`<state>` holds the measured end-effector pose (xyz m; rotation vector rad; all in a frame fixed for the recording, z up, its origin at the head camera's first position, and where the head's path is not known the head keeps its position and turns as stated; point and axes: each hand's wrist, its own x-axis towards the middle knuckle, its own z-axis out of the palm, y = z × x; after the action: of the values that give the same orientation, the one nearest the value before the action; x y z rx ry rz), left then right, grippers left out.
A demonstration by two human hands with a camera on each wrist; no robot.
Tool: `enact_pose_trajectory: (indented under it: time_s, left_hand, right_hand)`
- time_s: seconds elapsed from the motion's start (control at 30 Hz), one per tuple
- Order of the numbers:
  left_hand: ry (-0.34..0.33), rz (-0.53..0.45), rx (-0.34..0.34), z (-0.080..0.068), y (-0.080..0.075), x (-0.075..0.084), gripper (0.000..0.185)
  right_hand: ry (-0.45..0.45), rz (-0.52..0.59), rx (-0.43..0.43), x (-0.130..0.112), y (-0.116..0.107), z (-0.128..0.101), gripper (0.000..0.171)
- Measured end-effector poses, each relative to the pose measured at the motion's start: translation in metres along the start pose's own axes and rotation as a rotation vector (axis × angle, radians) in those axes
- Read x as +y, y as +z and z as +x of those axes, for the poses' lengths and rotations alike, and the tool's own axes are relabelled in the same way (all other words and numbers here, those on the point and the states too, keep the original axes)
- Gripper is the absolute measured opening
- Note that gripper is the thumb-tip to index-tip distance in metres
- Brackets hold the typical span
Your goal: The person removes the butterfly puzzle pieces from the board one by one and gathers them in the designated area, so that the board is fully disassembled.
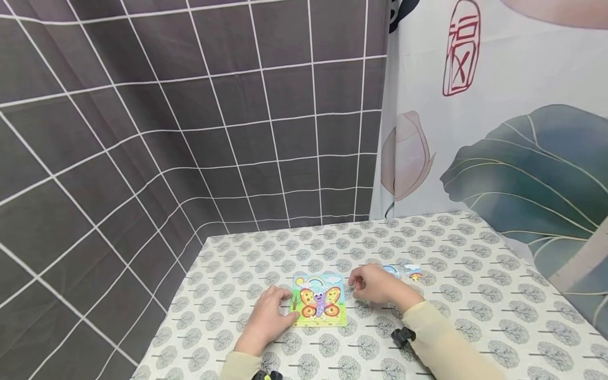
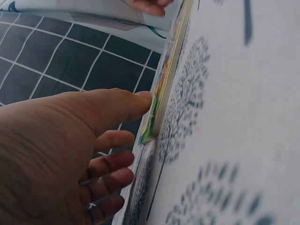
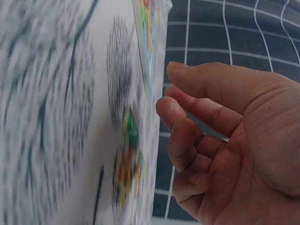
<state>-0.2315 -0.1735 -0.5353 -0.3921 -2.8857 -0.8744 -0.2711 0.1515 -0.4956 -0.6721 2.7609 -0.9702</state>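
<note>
From the head camera, a table covered in a tree-print cloth point(image 1: 475, 316) holds a small butterfly puzzle board point(image 1: 319, 299). The left hand point(image 1: 268, 315) rests flat beside the board's left edge, fingers relaxed. The right hand point(image 1: 375, 285) hovers just right of the board, fingers loosely curled. Two loose puzzle pieces point(image 1: 402, 271) lie just beyond the right hand, so the puzzle looks nearly full, with those pieces seemingly left to place.

From the left wrist camera, the left hand's thumb point(image 2: 136, 101) presses the puzzle board's point(image 2: 161, 89) edge, steadying it; the other fingers are spread and empty.

From the right wrist camera, the right hand point(image 3: 225, 140) is curled, thumb near forefinger, apparently holding nothing. A blurred, colourful piece point(image 3: 129, 164) lies on the cloth beside it.
</note>
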Motion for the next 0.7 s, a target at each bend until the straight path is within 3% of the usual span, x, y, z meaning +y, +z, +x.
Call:
enact_pose_trajectory:
  time_s: [0.1,0.4,0.53,0.7]
  left_hand:
    - [0.039,-0.021,-0.015,0.0,0.001,0.002,0.047]
    - [0.261,-0.132,-0.151,-0.006,0.001,0.02,0.032]
    - [0.285,-0.133,-0.225,-0.01,0.0,0.027,0.034]
    - [0.282,-0.088,-0.271,-0.012,-0.001,0.031,0.038]
  right_hand:
    - [-0.017,0.005,-0.017,-0.009,0.008,0.006,0.021]
    - [-0.023,-0.016,-0.053,-0.024,0.033,0.026,0.022]
    - [-0.037,-0.044,-0.043,-0.029,0.04,0.032,0.025]
    - [-0.047,-0.052,-0.041,-0.035,0.046,0.038,0.024]
